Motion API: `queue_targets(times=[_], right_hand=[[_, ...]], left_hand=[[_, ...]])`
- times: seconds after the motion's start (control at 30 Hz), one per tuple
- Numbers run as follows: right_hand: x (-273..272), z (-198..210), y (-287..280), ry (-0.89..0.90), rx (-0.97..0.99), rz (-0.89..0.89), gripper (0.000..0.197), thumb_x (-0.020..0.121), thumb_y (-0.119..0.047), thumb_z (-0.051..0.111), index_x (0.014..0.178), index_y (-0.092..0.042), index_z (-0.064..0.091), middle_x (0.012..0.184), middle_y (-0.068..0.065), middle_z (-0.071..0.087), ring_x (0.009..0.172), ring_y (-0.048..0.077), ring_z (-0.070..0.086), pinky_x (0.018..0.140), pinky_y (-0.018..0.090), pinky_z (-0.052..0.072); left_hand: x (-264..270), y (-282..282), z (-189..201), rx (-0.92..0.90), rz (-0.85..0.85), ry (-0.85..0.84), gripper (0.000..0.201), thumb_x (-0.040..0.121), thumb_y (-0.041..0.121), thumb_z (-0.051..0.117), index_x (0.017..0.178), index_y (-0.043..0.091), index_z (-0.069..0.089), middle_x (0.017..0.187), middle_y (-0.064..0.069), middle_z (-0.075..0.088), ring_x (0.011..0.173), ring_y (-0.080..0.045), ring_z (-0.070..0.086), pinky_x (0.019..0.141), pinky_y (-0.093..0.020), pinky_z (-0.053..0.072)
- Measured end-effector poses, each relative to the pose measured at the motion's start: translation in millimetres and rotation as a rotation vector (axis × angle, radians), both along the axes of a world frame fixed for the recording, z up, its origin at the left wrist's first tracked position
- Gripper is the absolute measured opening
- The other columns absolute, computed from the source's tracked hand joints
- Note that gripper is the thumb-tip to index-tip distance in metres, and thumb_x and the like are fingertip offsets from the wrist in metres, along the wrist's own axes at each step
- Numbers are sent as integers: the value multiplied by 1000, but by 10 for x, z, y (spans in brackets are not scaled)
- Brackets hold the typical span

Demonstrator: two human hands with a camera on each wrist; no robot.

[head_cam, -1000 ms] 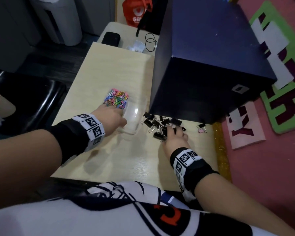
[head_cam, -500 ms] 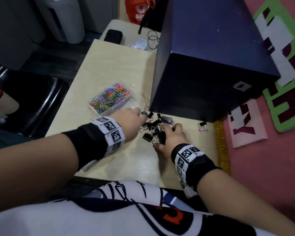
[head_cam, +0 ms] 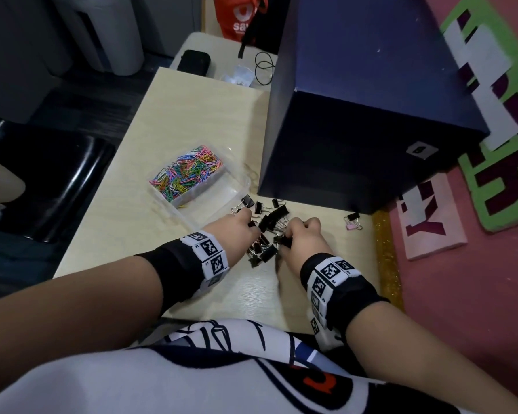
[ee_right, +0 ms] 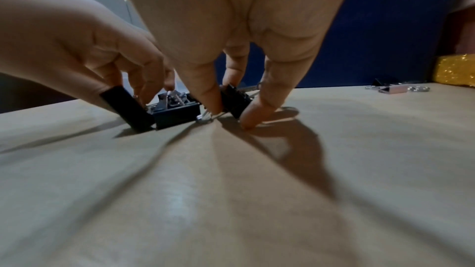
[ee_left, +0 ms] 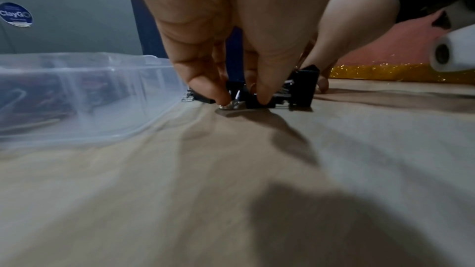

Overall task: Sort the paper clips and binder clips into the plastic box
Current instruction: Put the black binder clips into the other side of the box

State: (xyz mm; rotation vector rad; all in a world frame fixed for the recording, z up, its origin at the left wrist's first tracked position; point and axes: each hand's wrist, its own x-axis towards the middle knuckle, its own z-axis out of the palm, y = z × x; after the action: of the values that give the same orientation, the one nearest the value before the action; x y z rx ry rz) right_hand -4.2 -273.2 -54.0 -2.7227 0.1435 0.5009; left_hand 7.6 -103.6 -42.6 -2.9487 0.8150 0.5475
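A clear plastic box (head_cam: 237,186) lies on the wooden table, with coloured paper clips (head_cam: 186,171) filling its far compartment; the near compartment looks bare. A pile of black binder clips (head_cam: 269,222) lies just right of it. My left hand (head_cam: 251,231) curls down on the pile's left side, and in the left wrist view its fingertips (ee_left: 221,96) pinch black binder clips (ee_left: 257,100). My right hand (head_cam: 284,240) closes on the right side of the pile. Its thumb and fingers (ee_right: 213,100) pinch a black binder clip (ee_right: 235,99).
A big dark blue box (head_cam: 356,130) stands right behind the pile. Two stray clips, one pink (head_cam: 353,222), lie at the table's right edge by a gold glitter strip (head_cam: 386,258). A black chair (head_cam: 57,180) is left of the table (head_cam: 192,109).
My left hand left the plastic box and came right to the binder clip pile. The box now lies turned and farther left. Both hands have closed in on the clips.
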Motion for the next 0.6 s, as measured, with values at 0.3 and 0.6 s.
queue_targets(times=[0.3,0.6], right_hand=[[185,190,187,-135,115,-35,23,84,-24,62,100,-18,47,106,-1,46,80,18,51,70,26,40],[376,310,578,-44,76,36,21,85,-27,59,102,-20,49,107,1,51,89,19,53,78,31,46]], left_hand=[[138,195,147,-175,50,42,20,96,23,46,108,12,58,110,-7,57,99,-27,58,77,-33,45],[85,663,222,-285,182,47,22,95,33,50,106,17,61,109,-3,63,102,-22,58,86,-34,47]])
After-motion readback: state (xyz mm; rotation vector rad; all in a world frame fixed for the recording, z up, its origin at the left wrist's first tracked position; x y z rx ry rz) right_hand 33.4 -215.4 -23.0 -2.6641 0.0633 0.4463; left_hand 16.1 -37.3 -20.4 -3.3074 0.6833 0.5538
